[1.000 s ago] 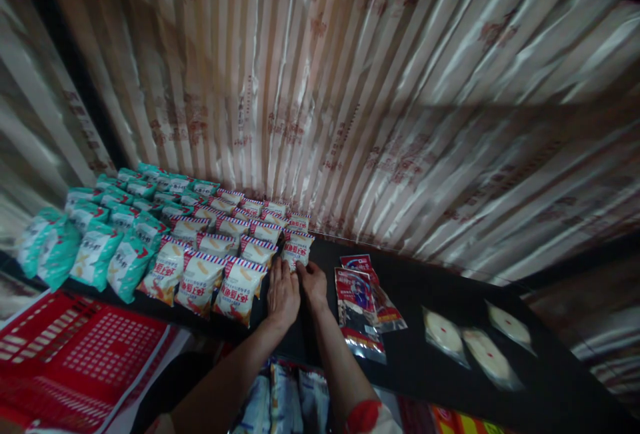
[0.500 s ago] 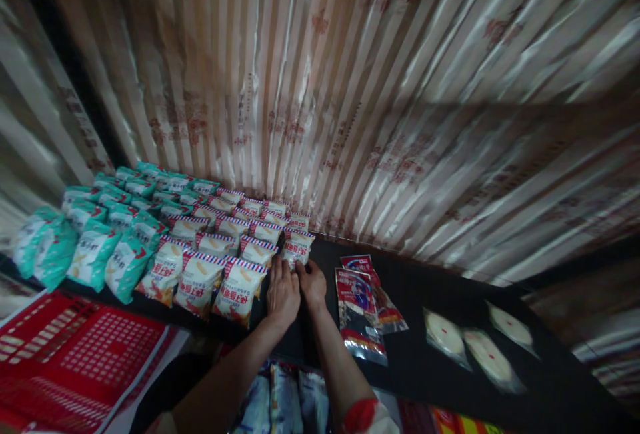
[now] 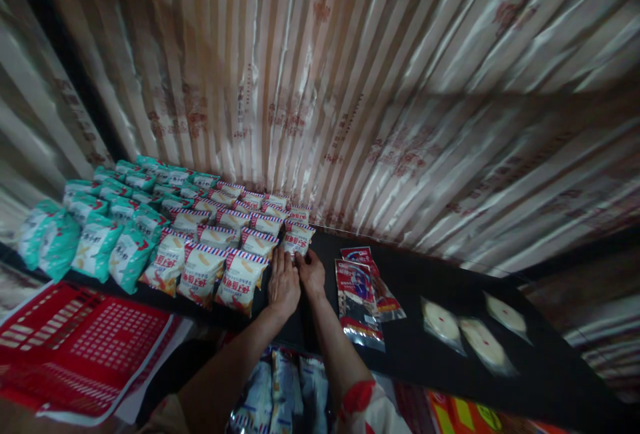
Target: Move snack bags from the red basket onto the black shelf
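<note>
Both of my hands meet at the lower part of a small white snack bag (image 3: pixel 298 239) with a striped top edge, at the front of the rightmost column. My left hand (image 3: pixel 284 285) has its fingers together against the bag's lower left. At the lower right, my right hand (image 3: pixel 312 277) has its thumb and bent fingers closed on the bag's edge; the fingertips are partly hidden. Left of my hands stand several rows of matching white bags (image 3: pixel 241 282). Beyond them are rows of teal snack bags (image 3: pixel 97 244).
On the black shelf (image 3: pixel 400 274), right of my hands, lie two red packets (image 3: pixel 357 301) and three clear-wrapped pale round items (image 3: pixel 443 323). A red basket (image 3: pixel 107 337) sits low at left. Blue-white bags (image 3: pixel 285 387) are below the shelf edge. Striped sheeting (image 3: pixel 310 87) lines the back.
The view has tilted slightly, so the shelf contents appear a little higher. My hands stay at the same bag with hardly any movement.
</note>
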`<state>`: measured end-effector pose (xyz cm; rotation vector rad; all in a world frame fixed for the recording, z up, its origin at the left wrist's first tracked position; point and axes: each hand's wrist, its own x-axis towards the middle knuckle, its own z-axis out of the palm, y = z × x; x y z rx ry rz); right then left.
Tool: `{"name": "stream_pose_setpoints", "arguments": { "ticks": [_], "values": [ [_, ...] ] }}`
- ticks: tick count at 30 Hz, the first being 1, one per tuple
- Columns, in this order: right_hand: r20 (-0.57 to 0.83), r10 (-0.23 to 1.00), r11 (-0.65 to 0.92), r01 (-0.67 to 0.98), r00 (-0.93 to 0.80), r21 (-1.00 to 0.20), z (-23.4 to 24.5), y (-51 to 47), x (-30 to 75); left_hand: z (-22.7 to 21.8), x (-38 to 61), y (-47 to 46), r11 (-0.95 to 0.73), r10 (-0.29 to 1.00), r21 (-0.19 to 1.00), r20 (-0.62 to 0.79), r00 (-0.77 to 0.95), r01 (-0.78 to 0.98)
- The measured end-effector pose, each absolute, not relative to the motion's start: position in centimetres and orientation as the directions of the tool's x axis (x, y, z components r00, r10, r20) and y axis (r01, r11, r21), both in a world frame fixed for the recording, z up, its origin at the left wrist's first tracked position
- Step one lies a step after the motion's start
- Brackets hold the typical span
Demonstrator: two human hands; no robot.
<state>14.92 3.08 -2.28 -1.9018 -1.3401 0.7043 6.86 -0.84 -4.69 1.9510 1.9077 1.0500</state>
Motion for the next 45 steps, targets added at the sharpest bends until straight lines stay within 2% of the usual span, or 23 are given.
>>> {"name": "stream_pose_setpoints", "arguments": {
  "ticks": [3, 12, 20, 25, 32, 37, 42, 45],
  "values": [
    [0.013, 0.943, -0.182, 0.551, 0.331, -0.814, -2.3, 2.4, 14.8, -4.2, 6.8, -1.3, -0.168, 0.931, 0.606, 0.356, -0.077, 0.777],
    [0.076, 0.924, -0.203, 0.65, 0.375, -0.732, -2.3, -1.2, 14.7, -3.3, 6.8, -4.4, -0.172, 0.954, 0.605, 0.299, -0.022, 0.777],
    [0.027, 0.929, -0.216, 0.601, 0.368, -0.769, -2.2, -5.4, 14.4, -2.5, 6.2, -8.2, -0.228, 0.959, 0.609, 0.277, 0.066, 0.76],
    [0.037, 0.927, -0.188, 0.548, 0.374, -0.815, -2.2, -8.1, 14.0, -2.6, 6.0, -10.6, -0.231, 0.966, 0.63, 0.241, 0.097, 0.741],
    [0.082, 0.927, -0.124, 0.504, 0.367, -0.855, -3.2, -12.5, 13.7, -3.8, 5.4, -14.3, -0.287, 0.953, 0.679, 0.27, 0.134, 0.676],
    [0.088, 0.918, -0.106, 0.451, 0.388, -0.886, -4.4, -16.0, 13.5, -5.1, 5.3, -17.3, -0.287, 0.958, 0.701, 0.203, 0.202, 0.653],
    [0.057, 0.906, -0.17, 0.486, 0.419, -0.857, -6.7, -18.9, 13.6, -7.3, 5.2, -19.7, -0.285, 0.952, 0.674, 0.116, 0.283, 0.682],
    [-0.082, 0.894, -0.313, 0.483, 0.441, -0.818, -8.5, -20.0, 13.8, -9.1, 5.2, -20.6, -0.288, 0.942, 0.65, 0.063, 0.328, 0.703]
  ]
}}
